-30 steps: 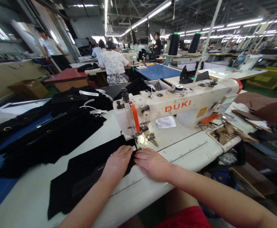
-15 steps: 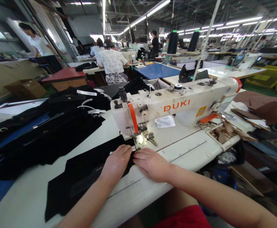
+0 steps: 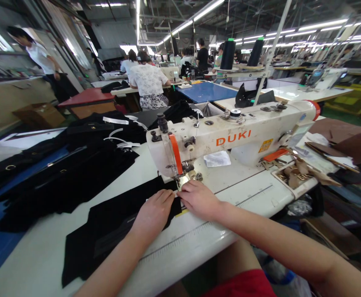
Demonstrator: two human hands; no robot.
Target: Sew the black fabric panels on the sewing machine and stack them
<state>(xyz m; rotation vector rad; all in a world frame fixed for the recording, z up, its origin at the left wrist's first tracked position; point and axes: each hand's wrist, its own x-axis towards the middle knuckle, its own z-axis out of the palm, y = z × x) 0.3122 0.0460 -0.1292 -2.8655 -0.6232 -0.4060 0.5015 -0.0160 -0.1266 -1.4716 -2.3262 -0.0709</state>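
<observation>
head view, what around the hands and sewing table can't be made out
Head view: black fabric directly under the left hand, hidden by that hand.
Head view: palm of the right hand, hidden by the back of the hand.
Head view: numbers on the printed ruler, too small to read.
Head view: rest of the left forearm, cut off by the bottom edge.

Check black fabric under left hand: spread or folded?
Spread: the black fabric lies broad and flat on the white tabletop, much of its outline showing. Cannot tell under the left hand, which hides part of it.
</observation>
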